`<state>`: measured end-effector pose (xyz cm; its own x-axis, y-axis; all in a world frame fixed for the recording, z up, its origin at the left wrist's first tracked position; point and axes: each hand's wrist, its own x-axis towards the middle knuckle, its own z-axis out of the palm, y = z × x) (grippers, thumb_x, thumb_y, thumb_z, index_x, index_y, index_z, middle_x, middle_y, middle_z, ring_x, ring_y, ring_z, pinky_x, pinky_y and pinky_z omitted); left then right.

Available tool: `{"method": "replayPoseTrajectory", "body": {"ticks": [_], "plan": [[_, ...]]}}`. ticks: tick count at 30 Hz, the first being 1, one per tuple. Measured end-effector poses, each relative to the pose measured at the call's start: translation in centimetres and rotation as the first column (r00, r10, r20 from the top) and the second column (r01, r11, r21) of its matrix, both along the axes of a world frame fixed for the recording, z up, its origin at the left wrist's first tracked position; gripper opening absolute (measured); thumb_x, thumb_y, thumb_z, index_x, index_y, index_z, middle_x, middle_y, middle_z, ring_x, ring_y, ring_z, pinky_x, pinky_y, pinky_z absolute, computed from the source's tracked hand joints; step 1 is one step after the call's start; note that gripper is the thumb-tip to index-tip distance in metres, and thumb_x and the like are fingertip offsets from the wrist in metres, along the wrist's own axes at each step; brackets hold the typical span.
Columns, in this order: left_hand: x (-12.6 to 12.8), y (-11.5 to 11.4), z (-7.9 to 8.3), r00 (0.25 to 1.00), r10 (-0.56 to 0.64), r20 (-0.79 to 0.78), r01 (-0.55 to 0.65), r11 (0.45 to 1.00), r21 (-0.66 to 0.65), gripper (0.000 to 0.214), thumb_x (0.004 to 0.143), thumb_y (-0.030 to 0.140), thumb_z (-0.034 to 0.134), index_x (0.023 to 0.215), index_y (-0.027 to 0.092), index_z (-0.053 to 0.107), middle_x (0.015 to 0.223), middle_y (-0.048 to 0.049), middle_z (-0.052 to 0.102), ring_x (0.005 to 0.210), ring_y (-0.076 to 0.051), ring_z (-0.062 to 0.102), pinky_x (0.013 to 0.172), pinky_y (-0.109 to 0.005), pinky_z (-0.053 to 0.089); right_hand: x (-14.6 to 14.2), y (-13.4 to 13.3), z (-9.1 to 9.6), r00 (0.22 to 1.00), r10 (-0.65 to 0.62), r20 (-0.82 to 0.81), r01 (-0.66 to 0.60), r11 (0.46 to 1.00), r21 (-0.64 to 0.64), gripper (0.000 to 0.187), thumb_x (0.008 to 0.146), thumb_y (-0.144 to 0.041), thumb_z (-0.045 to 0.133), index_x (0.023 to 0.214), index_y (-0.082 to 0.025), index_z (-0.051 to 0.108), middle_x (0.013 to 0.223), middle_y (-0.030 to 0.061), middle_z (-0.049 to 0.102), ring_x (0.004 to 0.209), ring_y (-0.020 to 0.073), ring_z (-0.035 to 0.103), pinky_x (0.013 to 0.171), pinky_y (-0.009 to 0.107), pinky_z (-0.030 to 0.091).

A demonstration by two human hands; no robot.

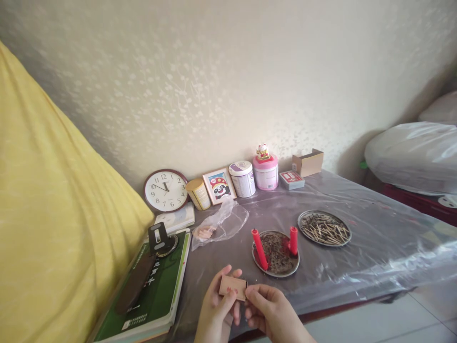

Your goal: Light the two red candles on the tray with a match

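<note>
A small tan matchbox (233, 288) with a red print on its face is held up near the table's front edge. My left hand (218, 300) is closed around it, thumb on the front and fingers behind. The thumb and forefinger of my right hand (266, 305) are pinched together at the box's dark right end; whether a match is between them is hidden. Just beyond my hands stands a round metal plate (276, 273) with dark residue. On it are a leaning red candle (259, 249) and a shorter upright red candle (293, 240), neither showing a flame.
A second metal plate (348, 242) with many matchsticks lies to the right. Left are a green book (171, 281) with a black holder (157, 238) and a plastic bag (228, 221). A clock (166, 190), canisters (243, 181) and a cardboard box (309, 164) line the wall.
</note>
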<state>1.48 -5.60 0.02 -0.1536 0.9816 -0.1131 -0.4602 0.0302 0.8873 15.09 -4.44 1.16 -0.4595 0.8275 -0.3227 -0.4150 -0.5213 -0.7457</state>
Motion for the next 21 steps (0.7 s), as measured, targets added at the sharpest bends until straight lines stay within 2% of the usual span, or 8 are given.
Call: {"method": "replayPoseTrajectory", "body": {"ticks": [4, 8, 12, 16, 18, 21], "plan": [[-0.2, 0.1, -0.8, 0.999, 0.022, 0.037, -0.022, 1.000, 0.011, 0.049, 0.063, 0.036, 0.082, 0.105, 0.020, 0.063, 0.102, -0.0152, 0.070, 0.039, -0.007, 0.050, 0.037, -0.023, 0.039, -0.3, 0.3, -0.7, 1.000, 0.002, 0.021, -0.002, 1.000, -0.017, 0.054, 0.057, -0.062, 0.077, 0.069, -0.013, 0.058, 0.056, 0.0013, 0.059, 0.049, 0.0073, 0.052, 0.049, 0.017, 0.041], [-0.4, -0.2, 0.4, 0.998, 0.034, 0.046, -0.035, 0.999, 0.013, 0.044, 0.064, 0.032, 0.082, 0.103, 0.021, 0.065, 0.099, -0.0120, 0.070, 0.039, -0.006, 0.050, 0.039, -0.022, 0.039, 0.1, 0.3, 0.1, 0.997, -0.068, 0.047, 0.071, 0.996, -0.049, 0.059, 0.047, -0.062, 0.082, 0.067, -0.012, 0.058, 0.057, -0.0015, 0.056, 0.047, 0.0058, 0.049, 0.046, 0.017, 0.041], [-0.8, -0.5, 2.1, 0.996, 0.061, 0.069, -0.061, 0.998, 0.004, 0.042, 0.067, 0.028, 0.081, 0.106, 0.023, 0.065, 0.103, -0.0105, 0.070, 0.044, -0.006, 0.051, 0.043, -0.022, 0.039, 0.8, 0.2, 1.7, 0.990, -0.131, 0.049, 0.132, 0.991, -0.009, 0.052, 0.054, -0.057, 0.081, 0.066, -0.012, 0.058, 0.062, -0.0021, 0.055, 0.050, 0.0055, 0.050, 0.049, 0.018, 0.042], [-0.6, -0.4, 2.2, 0.996, 0.067, 0.057, -0.066, 0.998, -0.016, 0.048, 0.066, 0.033, 0.080, 0.109, 0.021, 0.062, 0.105, -0.0142, 0.071, 0.043, -0.009, 0.053, 0.041, -0.025, 0.039, 0.9, 0.3, 1.5, 0.986, -0.130, 0.104, 0.126, 0.991, 0.045, 0.049, 0.058, -0.056, 0.077, 0.067, -0.013, 0.057, 0.061, -0.0025, 0.054, 0.050, 0.0065, 0.050, 0.049, 0.019, 0.042], [-0.3, -0.2, 1.9, 0.998, 0.050, 0.024, -0.049, 0.998, -0.034, 0.051, 0.065, 0.038, 0.080, 0.108, 0.019, 0.060, 0.086, -0.0119, 0.073, 0.039, -0.012, 0.052, 0.039, -0.026, 0.038, 0.7, 0.4, 0.8, 0.978, -0.106, 0.179, 0.088, 0.991, 0.104, 0.045, 0.063, -0.055, 0.072, 0.069, -0.013, 0.057, 0.058, -0.0022, 0.055, 0.048, 0.0077, 0.050, 0.050, 0.020, 0.041], [0.1, -0.2, 1.5, 0.999, 0.040, -0.022, -0.041, 0.997, -0.064, 0.048, 0.066, 0.040, 0.078, 0.103, 0.016, 0.059, 0.054, -0.0032, 0.065, 0.039, -0.016, 0.053, 0.039, -0.026, 0.039, 0.6, 0.5, -0.1, 0.933, -0.113, 0.342, 0.028, 0.970, 0.243, 0.038, 0.072, -0.050, 0.061, 0.082, -0.013, 0.058, 0.054, -0.0012, 0.056, 0.048, 0.0114, 0.052, 0.050, 0.023, 0.042]]}}
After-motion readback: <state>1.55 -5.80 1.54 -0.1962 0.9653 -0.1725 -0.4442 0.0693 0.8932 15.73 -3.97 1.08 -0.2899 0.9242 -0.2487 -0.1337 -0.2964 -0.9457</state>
